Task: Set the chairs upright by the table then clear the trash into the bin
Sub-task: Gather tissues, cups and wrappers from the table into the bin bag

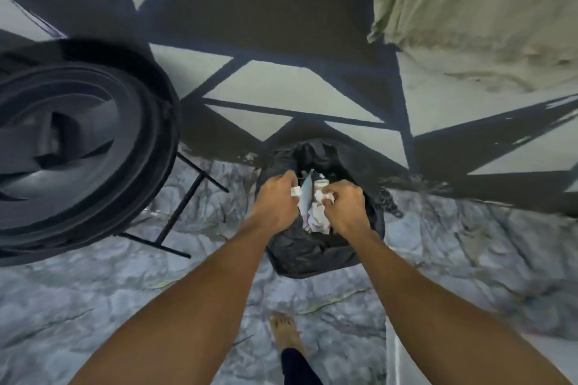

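Both hands curled above bin: left hand pinches wrapper, right hand clutches crumpled paper.

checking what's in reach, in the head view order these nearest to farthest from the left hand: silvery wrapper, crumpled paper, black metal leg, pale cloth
From the left hand:
1. silvery wrapper, pinched at its fingertips over the bin bag, and crumpled paper, beside it in the right hand: too close to call
2. black metal leg, on the floor to the left
3. pale cloth, far upper right
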`<state>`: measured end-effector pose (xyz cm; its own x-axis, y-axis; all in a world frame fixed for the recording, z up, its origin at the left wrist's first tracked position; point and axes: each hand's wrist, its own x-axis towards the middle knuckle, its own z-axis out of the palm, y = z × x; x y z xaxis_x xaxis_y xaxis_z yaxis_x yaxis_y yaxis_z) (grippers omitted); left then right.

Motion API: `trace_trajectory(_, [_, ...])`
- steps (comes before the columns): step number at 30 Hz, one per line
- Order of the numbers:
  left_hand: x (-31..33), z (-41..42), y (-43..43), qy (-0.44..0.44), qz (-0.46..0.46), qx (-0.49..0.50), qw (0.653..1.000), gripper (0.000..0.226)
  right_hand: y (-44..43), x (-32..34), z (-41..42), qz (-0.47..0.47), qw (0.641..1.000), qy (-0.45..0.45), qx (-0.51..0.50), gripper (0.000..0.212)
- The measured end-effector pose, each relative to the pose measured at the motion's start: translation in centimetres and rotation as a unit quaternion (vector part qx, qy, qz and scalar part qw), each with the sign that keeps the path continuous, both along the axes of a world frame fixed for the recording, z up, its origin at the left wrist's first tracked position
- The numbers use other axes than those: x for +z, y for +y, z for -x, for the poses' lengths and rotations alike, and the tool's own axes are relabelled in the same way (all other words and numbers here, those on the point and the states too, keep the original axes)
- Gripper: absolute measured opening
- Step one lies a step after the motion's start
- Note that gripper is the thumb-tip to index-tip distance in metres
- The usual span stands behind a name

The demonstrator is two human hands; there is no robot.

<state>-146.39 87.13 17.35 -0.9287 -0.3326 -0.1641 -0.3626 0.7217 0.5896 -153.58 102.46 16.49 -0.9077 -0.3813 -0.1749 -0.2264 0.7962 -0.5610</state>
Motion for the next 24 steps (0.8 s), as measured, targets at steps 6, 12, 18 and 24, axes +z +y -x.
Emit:
trace_trajectory(6, [-1.8, 5.1, 3.1, 0.004, -0.029, -0.009, 1.0, 0.02, 2.4, -2.0, 4.1, -0.016, 1.0, -0.008, -0.023, 0.028])
trace_trajectory(12, [-3.0, 6.9, 4.0, 0.003, -0.04, -0.02, 0.999, 0.026, 3.0, -2.7, 5.7, -0.017, 0.999, -0.025, -0.031, 0.044])
trace_trajectory(18, [-2.2, 5.1, 2.9, -0.001, -0.044, 0.001, 0.999, 0.037, 2.0, -2.5, 5.1, -0.031, 0.999, -0.036, -0.012, 0.042])
trace_trajectory(24, [0.3, -0.5, -2.1, 0.013, -0.027, 0.057, 0.998, 0.029, -3.9, -0.5, 1.8, -0.039, 0.994, -0.048, 0.092, 0.039])
